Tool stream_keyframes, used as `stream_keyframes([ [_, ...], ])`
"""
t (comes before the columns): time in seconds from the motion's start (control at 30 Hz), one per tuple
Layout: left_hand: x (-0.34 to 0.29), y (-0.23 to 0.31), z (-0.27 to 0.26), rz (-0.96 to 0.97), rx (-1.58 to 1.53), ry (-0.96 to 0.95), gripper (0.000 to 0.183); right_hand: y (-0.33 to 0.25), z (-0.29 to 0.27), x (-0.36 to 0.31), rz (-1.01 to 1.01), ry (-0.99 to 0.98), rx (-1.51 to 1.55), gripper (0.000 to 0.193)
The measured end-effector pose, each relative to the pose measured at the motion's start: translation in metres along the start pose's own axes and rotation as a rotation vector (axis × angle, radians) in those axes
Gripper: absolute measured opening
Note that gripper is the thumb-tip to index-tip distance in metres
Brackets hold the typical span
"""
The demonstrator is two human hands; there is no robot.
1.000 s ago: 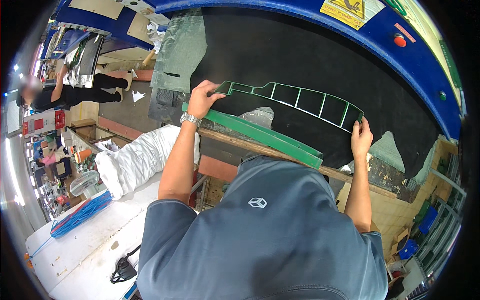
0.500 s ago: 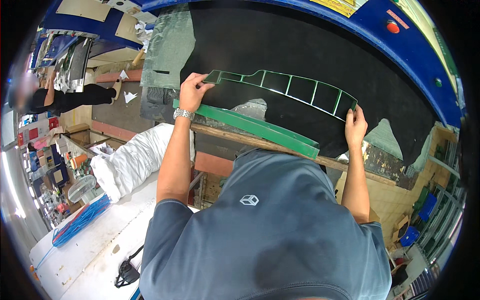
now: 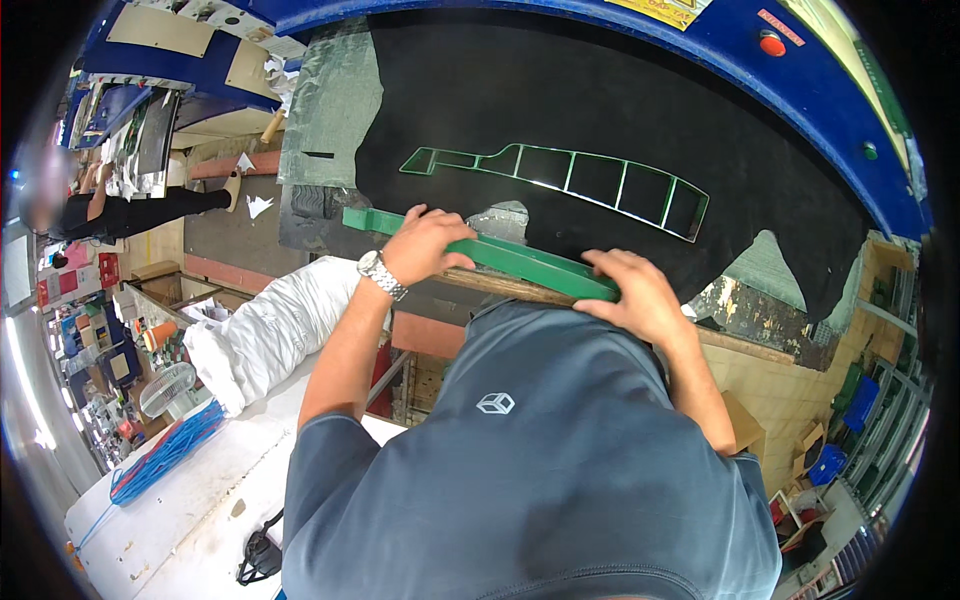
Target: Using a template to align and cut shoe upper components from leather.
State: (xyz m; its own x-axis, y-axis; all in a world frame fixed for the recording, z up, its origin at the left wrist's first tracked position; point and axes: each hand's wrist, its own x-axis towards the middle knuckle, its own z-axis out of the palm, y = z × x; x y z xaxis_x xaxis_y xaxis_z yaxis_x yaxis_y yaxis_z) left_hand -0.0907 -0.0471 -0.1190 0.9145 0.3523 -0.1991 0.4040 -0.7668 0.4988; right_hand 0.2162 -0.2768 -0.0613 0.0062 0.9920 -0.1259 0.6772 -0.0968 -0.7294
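Gripping green bar (image 3: 500,255), left hand (image 3: 425,243) curled over it, right hand (image 3: 630,292) clasping its end, green frame (image 3: 560,180) lying beyond on black sheet (image 3: 600,90)

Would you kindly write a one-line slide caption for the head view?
Both hands, left and right, grip a green bar at the edge of a black sheet bearing a green cutting frame.

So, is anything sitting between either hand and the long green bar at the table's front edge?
Nothing visible: the left hand and right hand both rest directly on the long green bar. The green-edged metal cutting frame lies farther back on the black sheet.
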Motion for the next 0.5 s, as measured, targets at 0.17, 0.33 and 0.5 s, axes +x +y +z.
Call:
stream_keyframes([
  [0.17, 0.006, 0.011, 0.001, -0.002, 0.0, -0.098, 0.047, -0.006, 0.016, 0.0, 0.077, -0.137, -0.102, 0.06],
  [0.33, 0.0, 0.016, 0.019, 0.026, 0.069, 0.141, 0.049, -0.005, 0.028, -0.003, -0.074, 0.039, -0.276, 0.051],
  [0.5, -0.004, 0.023, 0.032, 0.025, 0.097, 0.273, 0.055, -0.005, 0.036, 0.0, -0.087, 0.144, -0.36, 0.04],
])
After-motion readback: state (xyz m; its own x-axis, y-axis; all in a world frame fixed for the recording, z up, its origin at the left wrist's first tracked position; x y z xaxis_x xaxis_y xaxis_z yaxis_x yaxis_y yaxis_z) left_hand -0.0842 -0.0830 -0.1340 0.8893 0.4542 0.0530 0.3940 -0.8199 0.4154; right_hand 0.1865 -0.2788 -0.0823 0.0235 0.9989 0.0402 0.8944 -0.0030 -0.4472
